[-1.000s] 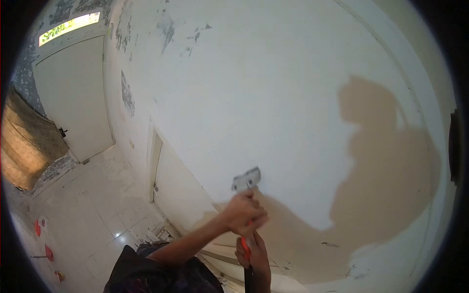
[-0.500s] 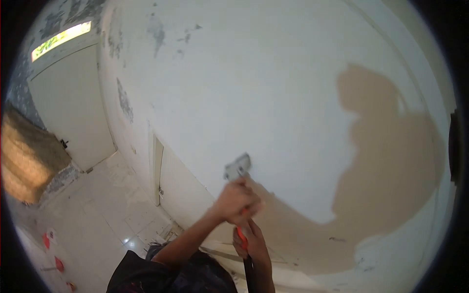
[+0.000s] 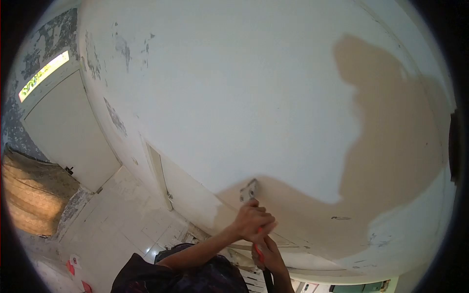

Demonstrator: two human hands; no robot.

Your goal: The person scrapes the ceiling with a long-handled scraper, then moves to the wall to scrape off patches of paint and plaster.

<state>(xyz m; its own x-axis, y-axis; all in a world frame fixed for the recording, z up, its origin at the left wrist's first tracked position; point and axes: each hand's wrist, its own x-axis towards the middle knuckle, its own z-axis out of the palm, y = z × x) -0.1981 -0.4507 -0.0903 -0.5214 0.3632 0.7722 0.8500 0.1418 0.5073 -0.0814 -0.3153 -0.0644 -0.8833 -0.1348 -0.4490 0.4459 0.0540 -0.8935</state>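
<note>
Two hands: the person's left hand point(image 3: 253, 222) sits above, the right hand point(image 3: 268, 255) just below, both between 5 and 6 o'clock of centre.
One scraper: metal head point(image 3: 249, 191) tilted at the face of the white wall point(image 3: 254, 107); whether its edge touches is hard to tell.
Left grip: fingers curled closed around the tool, just below the metal head.
Right grip: closed around the orange handle point(image 3: 260, 253), with a black length point(image 3: 268, 280) running toward 6 o'clock.
Two doors: a pale door point(image 3: 73, 132) stands at 9 o'clock, a second door point(image 3: 188, 193) between 7 and 8.
One window strip: bright glass point(image 3: 44, 76) near 10 o'clock, above the pale door.
One cloth: brown, lit orange point(image 3: 36, 200), between 8 and 9.
Two red items: small shapes point(image 3: 70, 267) near 8, details unclear.
One shadow: broad and brown point(image 3: 398, 141), cast on the wall at 3 o'clock.
</note>
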